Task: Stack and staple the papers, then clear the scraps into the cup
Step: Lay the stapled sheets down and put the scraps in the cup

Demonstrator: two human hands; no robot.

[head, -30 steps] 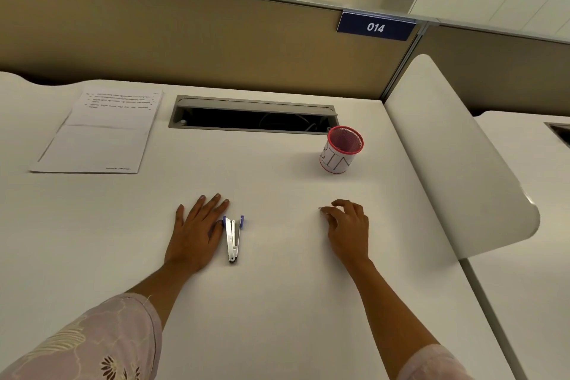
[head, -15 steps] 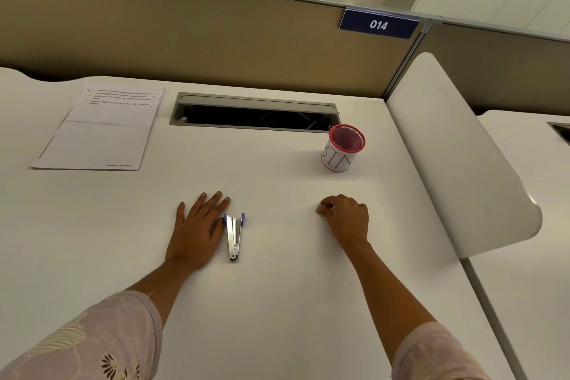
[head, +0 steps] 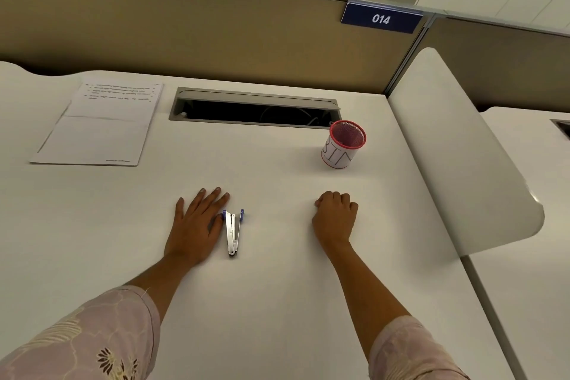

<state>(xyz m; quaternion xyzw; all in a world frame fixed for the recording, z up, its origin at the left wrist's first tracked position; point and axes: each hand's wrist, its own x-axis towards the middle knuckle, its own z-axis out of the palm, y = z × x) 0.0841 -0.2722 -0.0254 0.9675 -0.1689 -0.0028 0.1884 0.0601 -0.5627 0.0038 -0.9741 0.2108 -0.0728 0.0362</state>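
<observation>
Head view looks down on a white worktop (head: 277, 302) with both hands resting on it. Her or his left hand (head: 197, 225) lies flat, palm down, fingers spread and released, its edge touching or just beside a small metal stapler (head: 233, 233) with blue end pieces. That stapler lies on the worktop with its hinge end toward the person and its jaws parted toward the far side. The right hand (head: 334, 217) sits well to the right of the stapler, curled into a loose fist with the knuckles up; whether anything is pinched inside it cannot be told.

Beyond the right hand, near the far right of the worktop, stands a red mesh cup (head: 344, 145), upright, wrapped in a white label with hand-drawn letters. Its inside is too dim to tell what it holds. Just behind the cup runs a long grey cable slot (head: 256, 108) set into the worktop. The papers (head: 98, 125) lie in a flat stack at the far left, well apart from both hands, with printed lines at the top of the upper sheet. A blue plate marked 014 (head: 381, 18) hangs on the partition behind. Floral pink sleeves (head: 92, 336) cover both upper arms.
</observation>
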